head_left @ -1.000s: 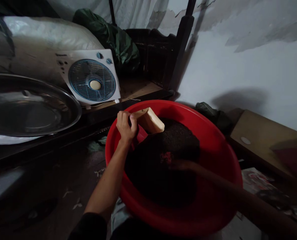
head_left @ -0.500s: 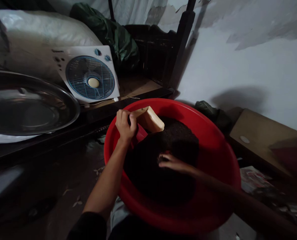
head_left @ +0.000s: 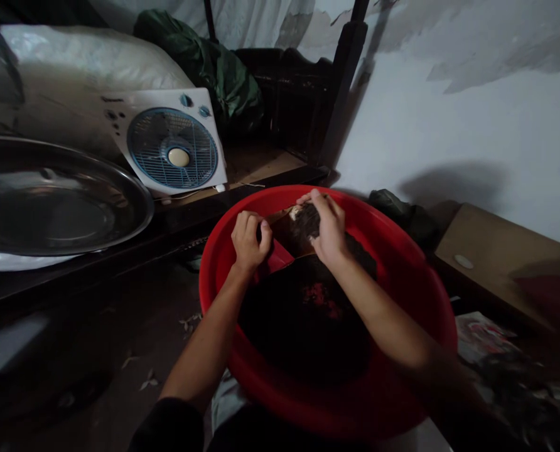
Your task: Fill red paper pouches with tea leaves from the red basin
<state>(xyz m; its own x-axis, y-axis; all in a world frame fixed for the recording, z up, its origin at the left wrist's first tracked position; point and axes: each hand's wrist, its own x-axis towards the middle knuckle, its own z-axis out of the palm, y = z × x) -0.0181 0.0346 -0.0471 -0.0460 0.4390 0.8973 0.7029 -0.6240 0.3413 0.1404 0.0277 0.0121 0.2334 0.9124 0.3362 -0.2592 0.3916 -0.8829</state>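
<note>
Dim room: pale patched wall (head_left: 473, 125), beyond the right hand to its right; dark wooden frame (head_left: 343, 75), straight ahead of the same hand; white box fan (head_left: 179, 157) with blue grille, beyond the left hand to its left; steel basin (head_left: 63, 207), well to the left of that hand; tan board (head_left: 496, 263), well to the right of the right hand. Red basin (head_left: 416, 276), one, wide, under both hands, holding loose dark material (head_left: 303, 358); its nature cannot be told. Red-and-tan container (head_left: 280, 256), one, red outside, tan within, inside the basin, just right of the left hand; bag or box, and run of long axis, uncertain. Left hand (head_left: 252, 242): clamped on the container's near-left edge, thumb toward the right hand. Right hand (head_left: 329, 229): fingers curled about a dark clump (head_left: 307, 221), blurred, at the container's mouth and partly covering it. Key relation: the mouth lies just left of and below the right hand's clump; the left hand, in contact, is the nearer. Hands apart from each other, container between.
</note>
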